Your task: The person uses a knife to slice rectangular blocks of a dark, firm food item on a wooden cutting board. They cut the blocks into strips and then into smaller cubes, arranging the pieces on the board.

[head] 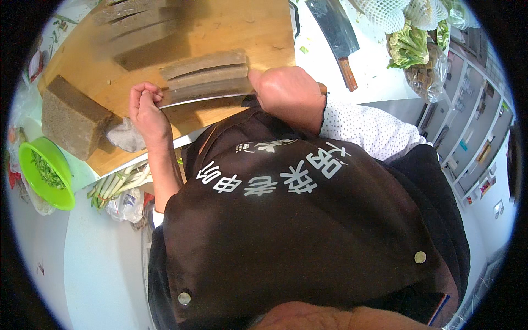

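My right hand (288, 90) is wrapped around a knife, whose wooden handle (323, 88) pokes out behind the fist. The long blade (206, 99) runs leftward along the near side of a sliced grey-brown food slab (206, 68) on a wooden cutting board (272, 24). At the blade's left end, my left hand (147, 109) has its fingers curled; whether they grip the blade tip or the slab cannot be told. A thick block of the same food (74, 117) stands left of that hand, with a whitish cloth (126, 135) between them.
Farther up the board lie more cut slabs (136, 24). A cleaver (336, 31) rests on the white table at right, near a leafy vegetable (408, 45) and a plastic bag (429, 76). On the left are a green bowl (68, 194) of chopped greens and several scallions (119, 179).
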Available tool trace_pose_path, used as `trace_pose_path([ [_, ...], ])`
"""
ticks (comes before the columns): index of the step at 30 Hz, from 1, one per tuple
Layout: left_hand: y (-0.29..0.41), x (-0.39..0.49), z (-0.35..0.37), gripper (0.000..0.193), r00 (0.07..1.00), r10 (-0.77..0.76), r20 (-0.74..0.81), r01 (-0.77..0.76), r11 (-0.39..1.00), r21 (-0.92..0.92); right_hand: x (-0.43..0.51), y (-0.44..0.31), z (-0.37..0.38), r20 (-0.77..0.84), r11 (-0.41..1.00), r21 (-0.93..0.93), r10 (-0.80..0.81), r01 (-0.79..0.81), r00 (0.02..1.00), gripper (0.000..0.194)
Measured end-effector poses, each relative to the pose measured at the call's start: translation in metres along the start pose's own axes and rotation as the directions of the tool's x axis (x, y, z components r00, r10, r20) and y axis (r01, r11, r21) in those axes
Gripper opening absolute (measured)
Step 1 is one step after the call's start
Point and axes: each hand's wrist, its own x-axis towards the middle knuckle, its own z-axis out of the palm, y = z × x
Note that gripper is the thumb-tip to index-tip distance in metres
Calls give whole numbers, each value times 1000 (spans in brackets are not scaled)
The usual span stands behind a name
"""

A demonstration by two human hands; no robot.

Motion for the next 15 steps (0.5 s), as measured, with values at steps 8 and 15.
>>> trace_pose_path([
  [8,4,-3,6,17,997,67,-26,-65,994,88,10,22,29,-100,995,-92,19,-28,995,13],
  [15,4,-8,3,16,989,145,28,-147,983,111,-2,31,57,-319,983,-173,-118,65,940,10],
])
